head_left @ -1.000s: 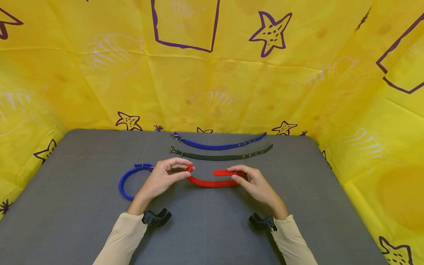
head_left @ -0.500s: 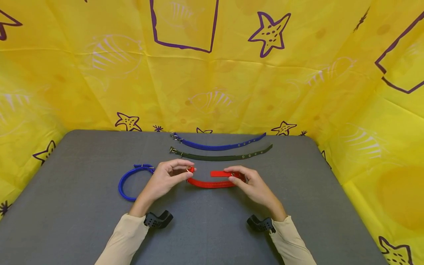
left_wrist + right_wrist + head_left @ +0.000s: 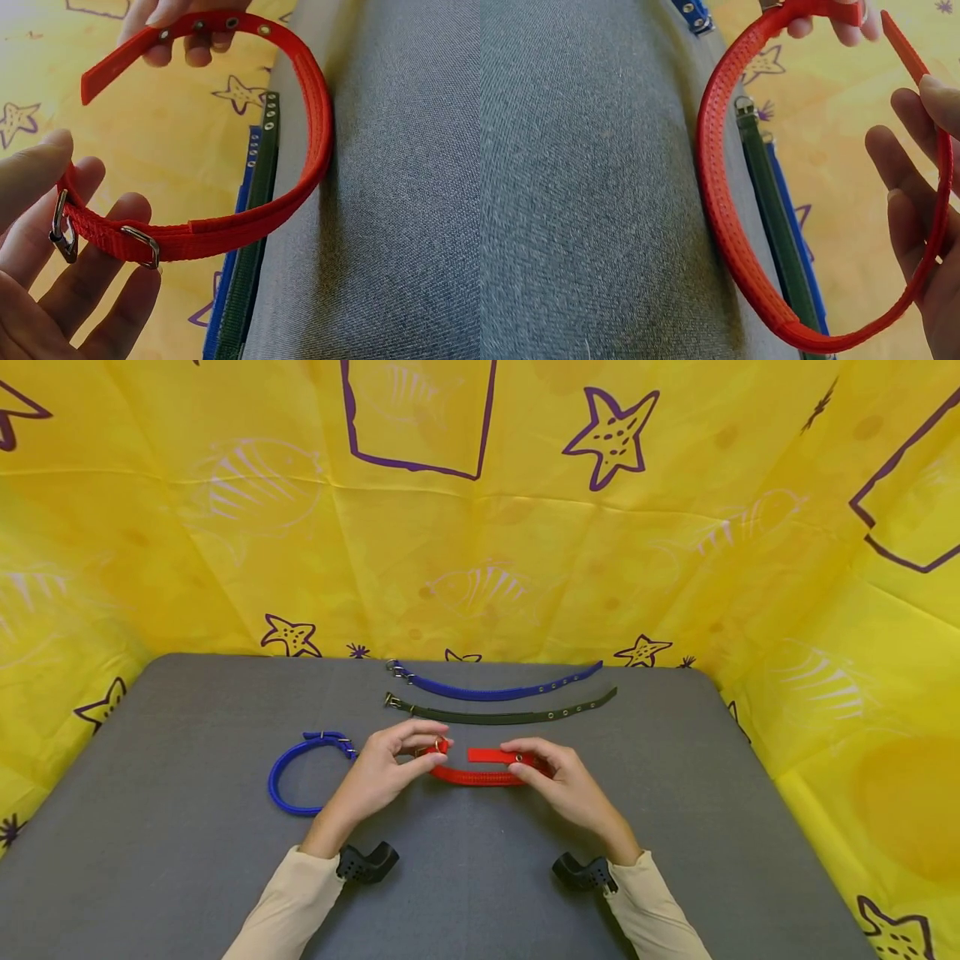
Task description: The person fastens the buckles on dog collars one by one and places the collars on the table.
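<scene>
Red webbing bows between the two hands: the collar (image 3: 480, 778) forms an open loop, its ends apart. The left hand (image 3: 380, 777) pinches it beside the buckle (image 3: 63, 244), other fingers fanned behind; the right hand (image 3: 570, 781) pinches just behind the tip (image 3: 105, 73), which juts toward the left fingers, presumably so both ends face each other unobstructed. Beyond the fingers, the green strap (image 3: 495, 718) and blue strap (image 3: 487, 695) lie lengthwise on the bench (image 3: 480, 877), probably out of the way; the blue loop (image 3: 274, 781) lies just left of the left fingers.
</scene>
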`<state>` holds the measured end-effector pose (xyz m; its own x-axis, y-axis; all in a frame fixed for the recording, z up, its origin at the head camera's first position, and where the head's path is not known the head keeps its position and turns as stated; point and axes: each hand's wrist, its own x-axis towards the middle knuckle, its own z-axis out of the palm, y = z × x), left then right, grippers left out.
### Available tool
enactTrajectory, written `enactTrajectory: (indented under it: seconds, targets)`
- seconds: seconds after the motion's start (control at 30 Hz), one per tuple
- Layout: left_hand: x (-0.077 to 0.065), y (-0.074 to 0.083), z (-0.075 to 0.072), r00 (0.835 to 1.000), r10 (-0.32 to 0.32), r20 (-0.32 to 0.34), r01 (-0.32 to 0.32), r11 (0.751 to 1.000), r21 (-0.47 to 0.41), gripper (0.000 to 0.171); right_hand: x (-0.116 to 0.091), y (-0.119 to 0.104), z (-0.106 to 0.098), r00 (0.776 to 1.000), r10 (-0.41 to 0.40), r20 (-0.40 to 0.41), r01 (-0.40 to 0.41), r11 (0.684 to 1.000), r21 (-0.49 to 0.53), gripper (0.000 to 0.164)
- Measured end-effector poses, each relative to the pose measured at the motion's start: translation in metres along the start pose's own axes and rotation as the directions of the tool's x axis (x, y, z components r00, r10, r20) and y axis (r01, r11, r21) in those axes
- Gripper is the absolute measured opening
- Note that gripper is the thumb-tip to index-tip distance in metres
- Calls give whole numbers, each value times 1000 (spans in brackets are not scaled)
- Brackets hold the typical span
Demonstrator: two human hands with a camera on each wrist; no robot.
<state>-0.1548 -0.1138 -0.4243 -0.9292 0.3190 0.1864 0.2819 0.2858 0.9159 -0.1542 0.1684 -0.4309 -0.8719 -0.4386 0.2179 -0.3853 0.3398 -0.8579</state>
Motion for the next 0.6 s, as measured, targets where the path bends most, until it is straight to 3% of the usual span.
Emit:
enactTrajectory:
  seconds: [0.43,0.6]
  targets:
    - [-1,5,6,1000,-2,0,2,995,100,25,0,-4,7,999,-33,-16,33,999,-9,25]
    - [-1,5,7,1000,-7,18,5,995,97,24,1,-5,11,997,-70,-22,69,997,-19,24]
